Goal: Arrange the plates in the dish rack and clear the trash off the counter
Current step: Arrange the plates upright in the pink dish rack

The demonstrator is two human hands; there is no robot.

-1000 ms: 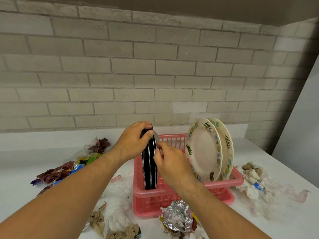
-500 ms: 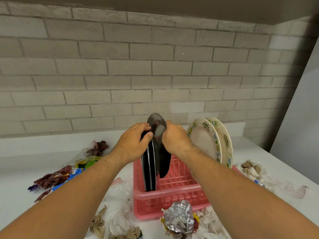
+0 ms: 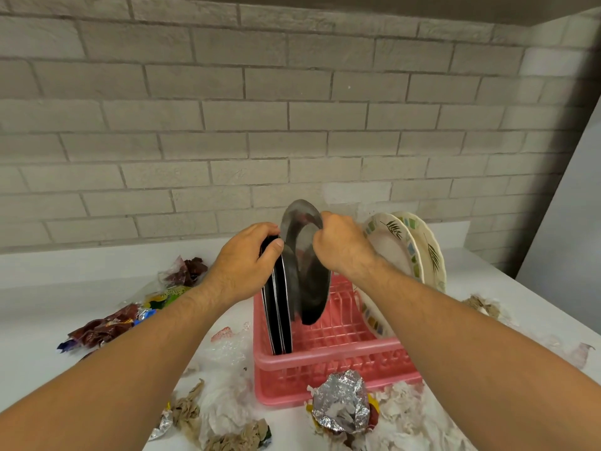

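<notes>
Gripping the top rim of a glossy dark grey round plate (image 3: pixel 307 281), the right hand (image 3: pixel 341 252) has its fingers curled tightly around the edge. The plate hangs upright below those fingers, with its lower edge down inside the pink plastic dish rack (image 3: pixel 325 358). Whether it touches the rack's ribs cannot be told.

Just left of the right-hand fingers, the left hand (image 3: pixel 247 255) holds a stack of thin black plates (image 3: pixel 276 320). Its fingers are curled over the stack's top and its thumb presses the near edge. That stack stands on edge at the rack's left end, touching the grey plate near the top.

To the right of the right-hand fingers, two cream plates with leaf and coloured-square borders (image 3: pixel 395 252) lean together at the rack's right end.

Nearer the camera than both hands, a crumpled ball of silver foil (image 3: pixel 341 402) lies on the white counter (image 3: pixel 39 294) against the rack's front wall, among torn white and brown paper scraps (image 3: pixel 224 415). Left of the left-hand fingers, well apart, lie dark red and coloured snack wrappers (image 3: pixel 107 327). More crumpled paper (image 3: pixel 481 305) lies far right.
</notes>
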